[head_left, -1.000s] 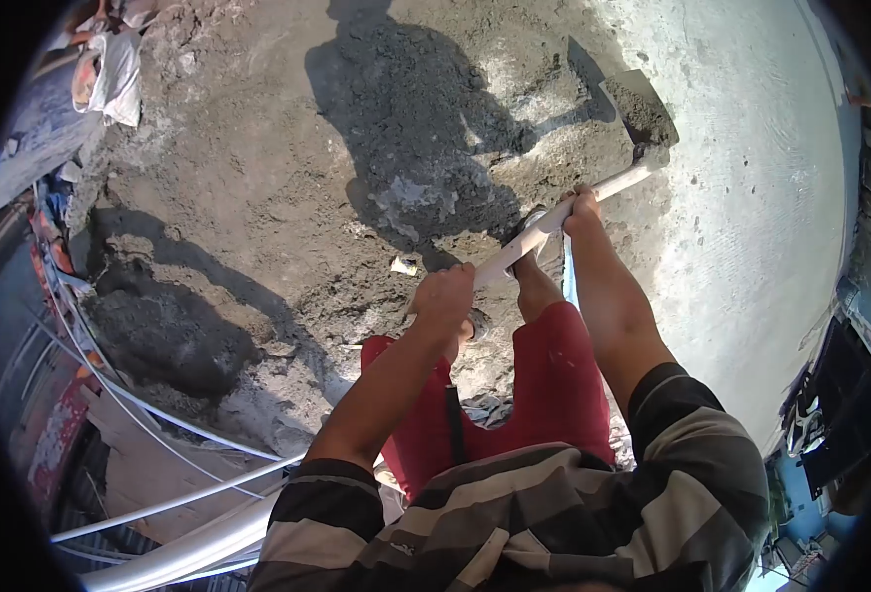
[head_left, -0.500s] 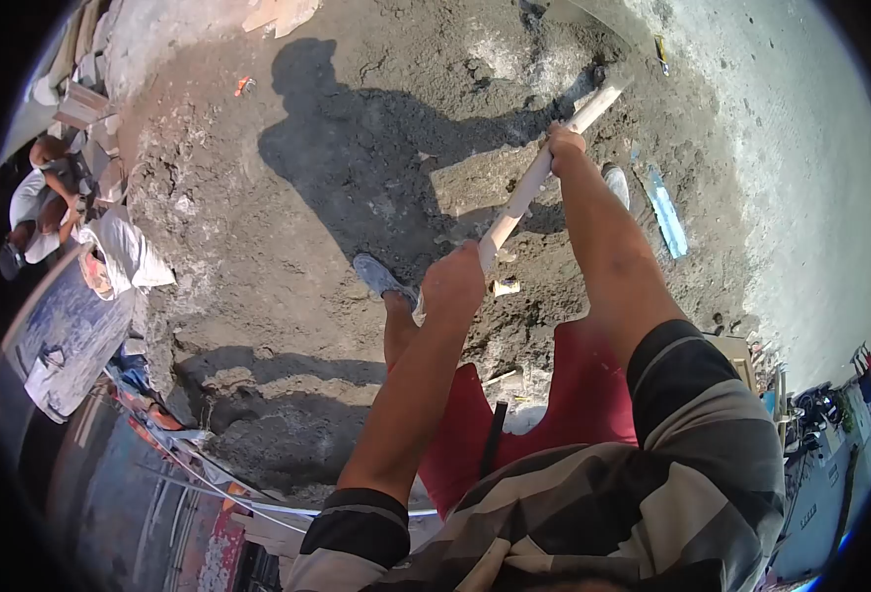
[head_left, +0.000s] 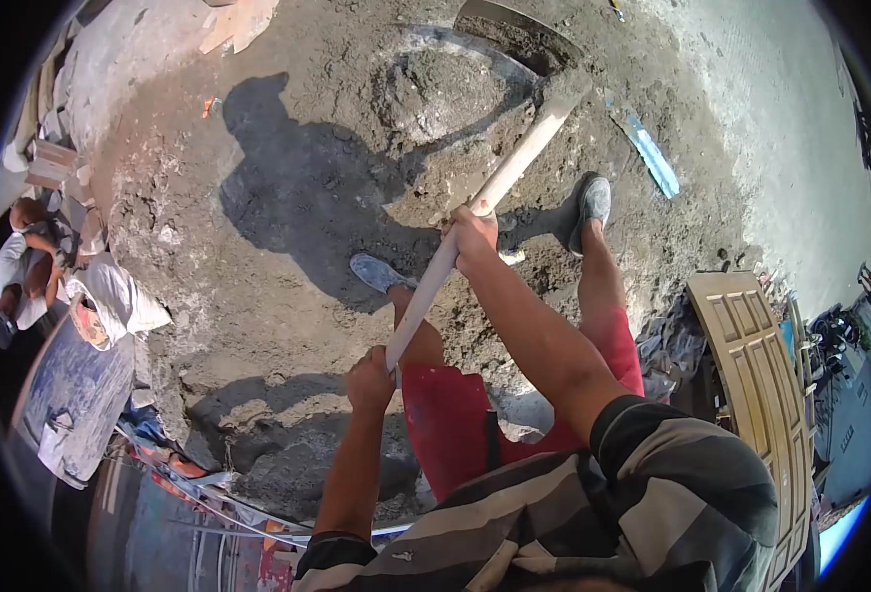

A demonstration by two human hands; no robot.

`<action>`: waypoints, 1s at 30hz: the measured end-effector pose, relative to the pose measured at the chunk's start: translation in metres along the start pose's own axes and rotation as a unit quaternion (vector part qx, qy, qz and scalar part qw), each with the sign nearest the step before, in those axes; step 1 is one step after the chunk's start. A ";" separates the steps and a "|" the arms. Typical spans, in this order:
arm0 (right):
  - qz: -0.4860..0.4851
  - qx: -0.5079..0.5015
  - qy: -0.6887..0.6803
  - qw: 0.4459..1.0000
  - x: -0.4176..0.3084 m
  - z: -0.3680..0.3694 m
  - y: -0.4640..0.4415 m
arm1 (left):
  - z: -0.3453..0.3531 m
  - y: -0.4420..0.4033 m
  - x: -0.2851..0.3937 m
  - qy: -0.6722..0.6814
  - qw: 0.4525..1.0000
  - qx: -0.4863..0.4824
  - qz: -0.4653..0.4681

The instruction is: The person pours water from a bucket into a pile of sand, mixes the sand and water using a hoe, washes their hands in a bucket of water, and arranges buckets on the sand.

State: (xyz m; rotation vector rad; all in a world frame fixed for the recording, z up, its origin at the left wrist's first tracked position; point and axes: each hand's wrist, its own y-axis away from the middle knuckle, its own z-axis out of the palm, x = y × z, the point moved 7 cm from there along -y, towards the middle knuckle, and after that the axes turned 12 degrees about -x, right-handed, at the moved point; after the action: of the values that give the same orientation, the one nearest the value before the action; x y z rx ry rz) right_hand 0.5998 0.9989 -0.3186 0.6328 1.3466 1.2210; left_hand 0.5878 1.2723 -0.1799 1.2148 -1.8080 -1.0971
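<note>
A hoe with a long pale wooden handle [head_left: 519,163] slants from lower left to upper right in front of me. Its wide curved blade [head_left: 514,35] rests in the wet grey mortar mix [head_left: 445,94] at the top. Near the lower end of the handle, my left hand [head_left: 369,380] is closed round the wood. My right hand [head_left: 475,237] grips it farther up, about mid-handle. My two shoes, a left one [head_left: 376,271] and a right one [head_left: 596,200], stand on the mix, either side of the handle.
A crumpled blue plastic piece [head_left: 651,156] lies right of the blade. A panelled wooden door [head_left: 761,385] leans at the right. At the left, a person [head_left: 31,257] crouches near a white sack [head_left: 115,301]. Pale torn cardboard-like pieces [head_left: 238,22] lie at the top.
Both hands have drawn the handle back toward my body and to the left. The blade now shows at the top, and my right foot and the door have come into fuller view.
</note>
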 end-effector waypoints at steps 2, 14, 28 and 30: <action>-0.066 -0.026 -0.021 0.997 -0.056 -0.029 -0.041 | -0.023 -0.032 0.057 0.015 0.998 -0.041 0.041; 0.007 0.102 -0.003 0.995 -0.083 -0.081 -0.173 | -0.104 -0.121 0.136 -0.049 0.994 -0.076 0.057; 0.038 -0.127 -0.020 0.991 -0.018 0.001 0.038 | 0.008 0.021 -0.019 0.070 0.995 -0.064 0.026; -0.097 -0.179 -0.034 0.978 -0.097 0.019 0.012 | 0.000 0.007 0.034 0.184 0.978 -0.069 0.067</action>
State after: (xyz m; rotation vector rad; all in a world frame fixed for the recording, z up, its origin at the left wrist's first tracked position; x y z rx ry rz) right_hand 0.6336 0.9202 -0.2676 0.2776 1.0675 1.2301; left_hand 0.5742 1.2416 -0.1711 1.1121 -1.4831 -0.8413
